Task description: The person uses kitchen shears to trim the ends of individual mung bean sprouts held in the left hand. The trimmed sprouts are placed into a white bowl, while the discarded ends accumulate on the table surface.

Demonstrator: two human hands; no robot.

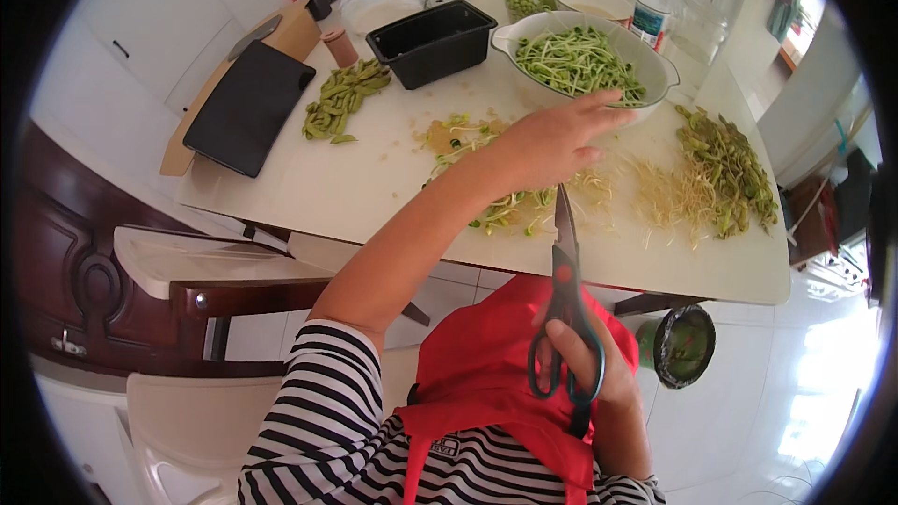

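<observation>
My left hand [561, 139] reaches across the table to the near rim of a white two-handled bowl [508, 63]. Its fingers are spread, and nothing shows in them. Green sprouts [579, 59] fill the bowl. In front of the apron, my right hand [596, 358] grips kitchen scissors [566, 273] by their dark handles, blades pointing away from me and together. Under and beside my left forearm lie loose sprouts [501, 210] with yellowish heads, partly hidden by the arm. Pale trimmed roots [673, 193] are heaped to the right.
Limp green pods [729, 168] lie at the table's right edge. More pods [344, 102] sit at left, near a black plastic tub [435, 49] and a dark flat tablet-like object [249, 109]. A plastic bottle [649, 0] stands behind the bowl. A lined bin [684, 347] is on the floor.
</observation>
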